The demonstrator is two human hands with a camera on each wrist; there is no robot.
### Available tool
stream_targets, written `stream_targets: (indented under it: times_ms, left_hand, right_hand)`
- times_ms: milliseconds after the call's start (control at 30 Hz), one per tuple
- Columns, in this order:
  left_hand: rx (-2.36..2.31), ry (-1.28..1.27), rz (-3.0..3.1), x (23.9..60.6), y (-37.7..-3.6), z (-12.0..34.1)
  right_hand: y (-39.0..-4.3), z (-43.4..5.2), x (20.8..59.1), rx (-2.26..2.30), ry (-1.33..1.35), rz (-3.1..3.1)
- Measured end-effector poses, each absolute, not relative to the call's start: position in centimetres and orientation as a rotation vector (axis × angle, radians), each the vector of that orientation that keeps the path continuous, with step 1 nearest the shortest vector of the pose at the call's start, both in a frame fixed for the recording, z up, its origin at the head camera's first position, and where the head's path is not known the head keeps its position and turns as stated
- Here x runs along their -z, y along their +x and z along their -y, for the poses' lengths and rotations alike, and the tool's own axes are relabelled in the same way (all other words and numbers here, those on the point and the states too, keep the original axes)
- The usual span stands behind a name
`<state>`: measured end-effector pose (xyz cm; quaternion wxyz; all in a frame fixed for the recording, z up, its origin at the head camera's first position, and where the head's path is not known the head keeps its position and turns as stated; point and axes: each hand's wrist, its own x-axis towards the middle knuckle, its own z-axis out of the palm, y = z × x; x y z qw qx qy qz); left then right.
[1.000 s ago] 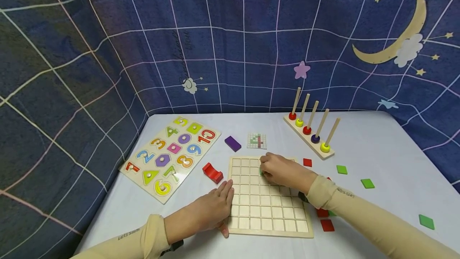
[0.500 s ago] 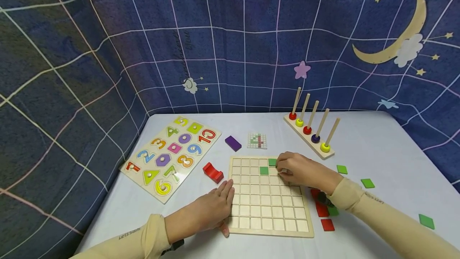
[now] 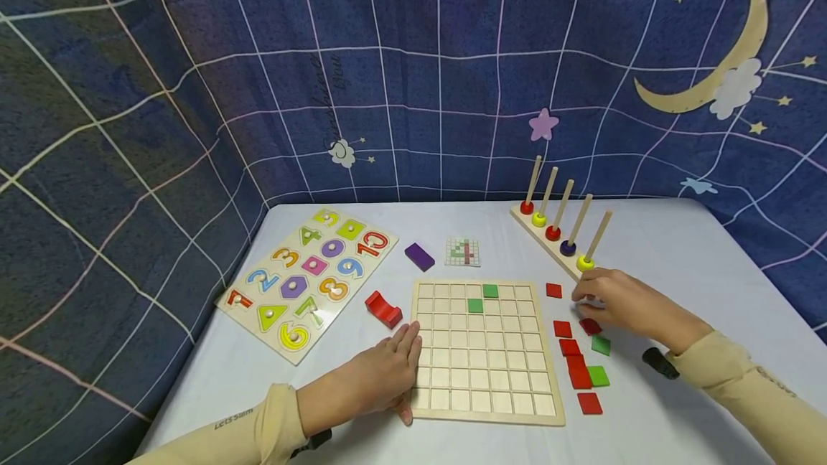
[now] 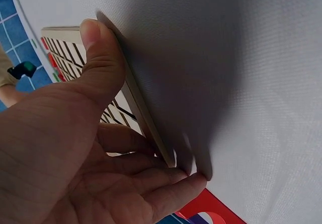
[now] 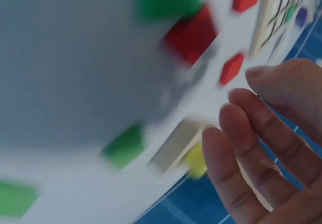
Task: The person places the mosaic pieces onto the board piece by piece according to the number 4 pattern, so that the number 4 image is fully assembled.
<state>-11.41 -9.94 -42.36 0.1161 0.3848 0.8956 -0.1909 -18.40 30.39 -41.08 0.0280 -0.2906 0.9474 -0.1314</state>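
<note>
My left hand (image 3: 388,368) rests against the left edge of a wooden grid board (image 3: 484,350), fingers straight. In the left wrist view, the thumb (image 4: 103,53) lies along the board's near corner and the fingers touch the far part of that edge. Two green square tiles lie in the board's upper cells, a far one (image 3: 490,290) and a nearer one (image 3: 475,305). My right hand (image 3: 636,307) hovers right of the board, near a dark red tile (image 3: 590,326). Its fingers are loosely bent with nothing between them in the right wrist view, above a green tile (image 5: 124,146).
Several red tiles (image 3: 579,372) and a green tile (image 3: 599,376) lie along the board's right side. Behind stand a peg stand (image 3: 549,239) with beads and a small pattern card (image 3: 461,252). Leftward are a purple block (image 3: 419,257), a red arch block (image 3: 384,309) and a number puzzle (image 3: 310,278).
My right hand has left the board's upper cells and moved right, to the loose tiles by the peg stand. Both green tiles on the board are uncovered. The left hand stays still.
</note>
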Motion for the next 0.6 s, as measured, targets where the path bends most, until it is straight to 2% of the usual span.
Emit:
stream_targets:
  times_ms: [167, 300, 600]
  left_hand:
    - [0.552, 1.146, -2.633, 42.3, -11.5, 10.0]
    - [0.534, 1.143, -2.631, 42.2, -11.5, 10.0]
    - [0.524, 1.119, -2.612, 42.3, -11.5, 10.0]
  right_hand:
    - [-18.3, -33.8, 41.2, 0.375, -0.758, -2.933]
    - [-18.3, -35.5, 42.0, 0.386, -0.764, -2.949]
    - [-18.6, -36.0, 43.2, 0.395, -0.805, -3.011]
